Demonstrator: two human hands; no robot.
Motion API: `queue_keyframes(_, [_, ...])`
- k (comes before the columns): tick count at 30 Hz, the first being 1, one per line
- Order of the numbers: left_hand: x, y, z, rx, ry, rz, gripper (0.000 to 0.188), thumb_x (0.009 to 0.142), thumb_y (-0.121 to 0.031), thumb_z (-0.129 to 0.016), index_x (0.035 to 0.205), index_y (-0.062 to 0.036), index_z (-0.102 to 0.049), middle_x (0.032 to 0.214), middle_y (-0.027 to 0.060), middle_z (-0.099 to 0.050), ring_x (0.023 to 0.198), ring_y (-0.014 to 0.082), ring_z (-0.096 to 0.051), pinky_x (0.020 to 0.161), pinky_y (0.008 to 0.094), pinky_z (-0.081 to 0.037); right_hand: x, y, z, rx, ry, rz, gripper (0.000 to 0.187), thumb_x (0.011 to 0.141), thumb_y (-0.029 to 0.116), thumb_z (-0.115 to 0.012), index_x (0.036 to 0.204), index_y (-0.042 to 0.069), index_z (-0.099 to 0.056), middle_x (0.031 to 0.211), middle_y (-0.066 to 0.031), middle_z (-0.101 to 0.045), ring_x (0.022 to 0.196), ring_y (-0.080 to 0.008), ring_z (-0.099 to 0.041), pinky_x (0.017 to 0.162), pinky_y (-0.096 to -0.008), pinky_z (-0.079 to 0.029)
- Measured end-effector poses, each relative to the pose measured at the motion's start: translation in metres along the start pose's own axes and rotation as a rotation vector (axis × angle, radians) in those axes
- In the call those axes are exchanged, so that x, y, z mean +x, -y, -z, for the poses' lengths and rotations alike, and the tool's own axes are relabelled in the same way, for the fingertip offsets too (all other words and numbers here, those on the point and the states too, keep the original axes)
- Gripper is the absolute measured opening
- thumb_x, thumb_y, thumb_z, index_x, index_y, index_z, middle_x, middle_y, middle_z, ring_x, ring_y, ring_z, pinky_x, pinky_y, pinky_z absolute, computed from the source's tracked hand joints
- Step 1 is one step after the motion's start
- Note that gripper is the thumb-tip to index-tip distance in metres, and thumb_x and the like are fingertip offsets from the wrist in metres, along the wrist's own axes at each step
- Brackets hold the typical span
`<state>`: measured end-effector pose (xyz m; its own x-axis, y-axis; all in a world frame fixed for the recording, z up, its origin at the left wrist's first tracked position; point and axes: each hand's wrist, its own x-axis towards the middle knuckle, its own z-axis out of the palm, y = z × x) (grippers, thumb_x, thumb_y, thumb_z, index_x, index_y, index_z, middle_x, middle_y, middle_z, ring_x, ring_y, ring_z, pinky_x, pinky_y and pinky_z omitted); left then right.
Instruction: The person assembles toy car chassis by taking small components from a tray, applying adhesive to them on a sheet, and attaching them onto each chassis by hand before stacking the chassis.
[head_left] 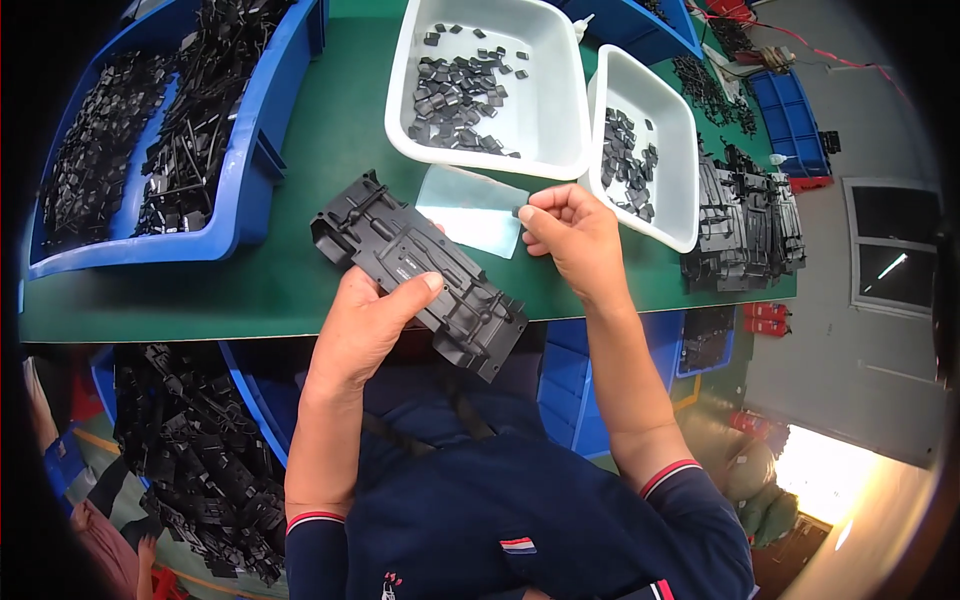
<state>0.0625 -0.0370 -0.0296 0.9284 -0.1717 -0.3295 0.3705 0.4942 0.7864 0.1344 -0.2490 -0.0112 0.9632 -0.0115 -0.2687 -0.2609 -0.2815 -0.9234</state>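
My left hand (372, 315) grips a black moulded plastic chassis (415, 262), like the underside of a toy car. The thumb lies across its face, while the fingers are hidden beneath. The chassis is tilted, running from upper left to lower right over the table's near edge. To its right, my right hand (575, 240) pinches a small black plastic part (521, 212) between thumb and forefinger. That hand is above the right edge of a pale translucent sheet (470, 208) lying on the green table (330, 130). The small part and the chassis are apart.
Two white tubs (400, 120) (690, 190) of small black pieces stand beyond my hands. A blue bin (230, 215) of black parts is at left. Stacked chassis (745, 215) sit at right. Below the table edge, another heap of black parts (200, 450) fills a blue container.
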Motion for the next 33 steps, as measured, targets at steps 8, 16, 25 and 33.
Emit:
queue_keyframes(8, [-0.002,0.0,-0.001,0.031,-0.007,-0.019,0.046,0.083,-0.005,-0.062,0.127,0.0036,-0.049,0.117,0.0108,-0.059,0.103,0.0183,-0.06,0.087,0.032,-0.051,-0.034,0.004,0.015,0.351,0.04,-0.021,0.022,0.084,0.004,-0.066,0.102,-0.006,-0.063,0.083,-0.0078,-0.065,0.072,-0.0124,-0.063,0.065,-0.025,-0.055])
queue_keyframes(16, [-0.022,0.0,-0.016,0.125,0.019,-0.061,0.05,0.08,-0.008,-0.064,0.126,0.0042,-0.047,0.118,0.0147,-0.059,0.109,0.0211,-0.057,0.096,0.0352,-0.044,-0.052,0.009,0.013,0.412,0.087,0.03,0.018,0.084,0.002,-0.066,0.1,-0.005,-0.064,0.084,-0.0084,-0.065,0.073,-0.012,-0.064,0.066,-0.0252,-0.055])
queue_keyframes(25, [-0.043,-0.002,-0.028,0.104,0.061,-0.032,0.026,0.085,-0.005,-0.061,0.11,0.001,-0.06,0.102,0.0025,-0.064,0.092,0.0088,-0.058,0.083,0.0259,-0.046,-0.06,0.01,0.009,0.534,0.183,-0.092,0.019,0.082,0.0,-0.065,0.101,-0.004,-0.063,0.081,-0.0086,-0.065,0.071,-0.0154,-0.065,0.065,-0.0276,-0.056])
queue_keyframes(33, [-0.048,-0.004,-0.03,0.168,0.07,0.016,0.05,0.077,-0.013,-0.068,0.121,0.0026,-0.053,0.112,0.0081,-0.06,0.105,0.0171,-0.057,0.093,0.0307,-0.042,-0.063,-0.012,0.011,0.8,0.397,0.007,0.009,0.087,-0.001,-0.063,0.095,0.0,-0.061,0.09,-0.0117,-0.065,0.076,-0.0189,-0.066,0.067,-0.0305,-0.057])
